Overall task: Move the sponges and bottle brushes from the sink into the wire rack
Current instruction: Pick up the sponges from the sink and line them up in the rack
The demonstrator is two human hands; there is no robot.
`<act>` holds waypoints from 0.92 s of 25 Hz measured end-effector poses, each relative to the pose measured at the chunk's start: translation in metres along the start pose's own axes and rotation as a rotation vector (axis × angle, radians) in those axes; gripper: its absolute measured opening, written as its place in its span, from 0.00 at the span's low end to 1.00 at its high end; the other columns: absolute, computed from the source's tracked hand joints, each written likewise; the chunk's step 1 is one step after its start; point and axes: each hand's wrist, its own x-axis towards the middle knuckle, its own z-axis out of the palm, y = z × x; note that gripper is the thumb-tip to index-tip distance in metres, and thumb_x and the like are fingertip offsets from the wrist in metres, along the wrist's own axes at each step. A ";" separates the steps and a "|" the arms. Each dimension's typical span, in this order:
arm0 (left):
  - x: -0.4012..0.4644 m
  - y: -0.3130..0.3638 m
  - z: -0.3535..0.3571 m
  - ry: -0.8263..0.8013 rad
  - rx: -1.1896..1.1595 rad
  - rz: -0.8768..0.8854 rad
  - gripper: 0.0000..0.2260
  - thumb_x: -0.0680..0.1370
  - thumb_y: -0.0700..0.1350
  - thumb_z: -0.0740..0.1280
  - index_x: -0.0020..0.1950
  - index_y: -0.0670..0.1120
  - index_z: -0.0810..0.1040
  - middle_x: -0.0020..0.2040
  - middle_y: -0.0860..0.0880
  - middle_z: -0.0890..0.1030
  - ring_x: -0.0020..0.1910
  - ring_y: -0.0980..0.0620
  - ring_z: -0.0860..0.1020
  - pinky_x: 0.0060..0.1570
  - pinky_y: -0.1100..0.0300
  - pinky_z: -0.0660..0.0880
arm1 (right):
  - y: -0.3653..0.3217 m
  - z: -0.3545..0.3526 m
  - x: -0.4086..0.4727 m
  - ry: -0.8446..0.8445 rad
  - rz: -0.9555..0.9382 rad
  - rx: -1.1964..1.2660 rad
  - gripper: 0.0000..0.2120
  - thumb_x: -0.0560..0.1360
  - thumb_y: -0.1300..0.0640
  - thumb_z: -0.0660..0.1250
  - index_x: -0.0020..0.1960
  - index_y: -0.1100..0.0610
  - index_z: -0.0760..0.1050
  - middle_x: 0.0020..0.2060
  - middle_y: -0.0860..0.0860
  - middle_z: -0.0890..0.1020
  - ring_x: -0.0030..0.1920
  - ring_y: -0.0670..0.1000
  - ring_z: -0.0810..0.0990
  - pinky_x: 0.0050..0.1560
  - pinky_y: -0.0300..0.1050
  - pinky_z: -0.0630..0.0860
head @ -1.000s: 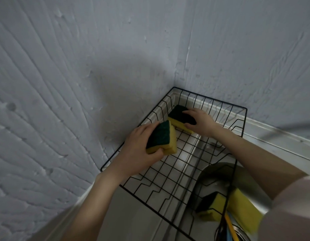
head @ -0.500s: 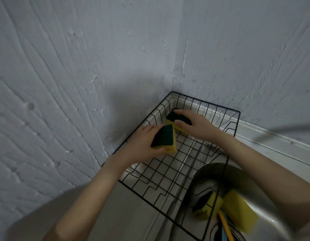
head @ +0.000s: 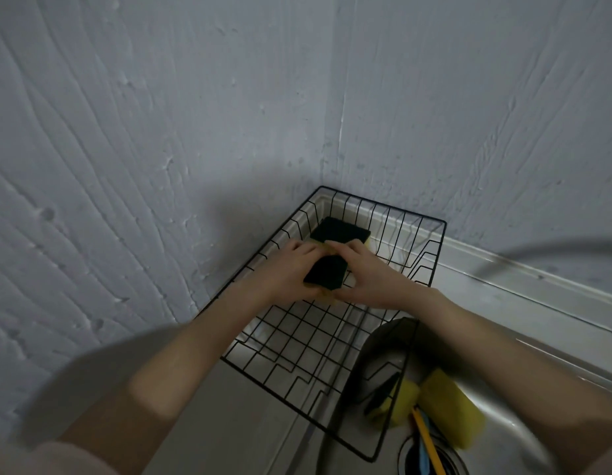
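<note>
A black wire rack (head: 431,265) stands in the wall corner beside the round steel sink (head: 524,402). One yellow sponge with a dark green top (head: 339,231) lies flat at the rack's far end. Just in front of it a second sponge (head: 327,274), green side up, sits low over the rack floor with my left hand (head: 284,272) on its left side and my right hand (head: 369,272) on its right side. Down in the sink lie two more yellow sponges (head: 448,409), and the orange and blue handles of bottle brushes (head: 429,443) show near the drain.
Rough white walls close in behind and to the left of the rack. The steel counter (head: 524,296) runs to the right of it, with a raised rim along the wall. A dark curved shape, blurred, crosses the upper right.
My right hand has let go of the far sponge and come back onto the second sponge. My left hand has lowered that sponge toward the rack floor, right behind the first one.
</note>
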 end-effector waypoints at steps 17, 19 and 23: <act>0.033 -0.025 0.026 0.045 0.042 -0.108 0.25 0.77 0.41 0.61 0.73 0.43 0.59 0.74 0.44 0.61 0.68 0.44 0.66 0.65 0.52 0.69 | 0.027 0.017 0.036 0.086 0.216 -0.099 0.30 0.71 0.52 0.68 0.70 0.58 0.62 0.62 0.59 0.65 0.63 0.57 0.66 0.60 0.48 0.71; 0.033 -0.023 0.027 0.058 0.050 -0.125 0.24 0.77 0.41 0.61 0.72 0.43 0.60 0.73 0.43 0.62 0.67 0.45 0.67 0.63 0.53 0.69 | 0.027 0.017 0.036 0.098 0.209 -0.105 0.30 0.72 0.52 0.68 0.70 0.57 0.62 0.63 0.59 0.65 0.63 0.57 0.66 0.61 0.49 0.72; 0.033 -0.021 0.028 0.086 0.067 -0.176 0.23 0.77 0.42 0.61 0.72 0.43 0.61 0.73 0.44 0.64 0.67 0.45 0.69 0.60 0.52 0.70 | 0.028 0.015 0.032 0.129 0.203 -0.126 0.28 0.72 0.52 0.68 0.70 0.55 0.63 0.65 0.56 0.65 0.65 0.56 0.65 0.62 0.50 0.70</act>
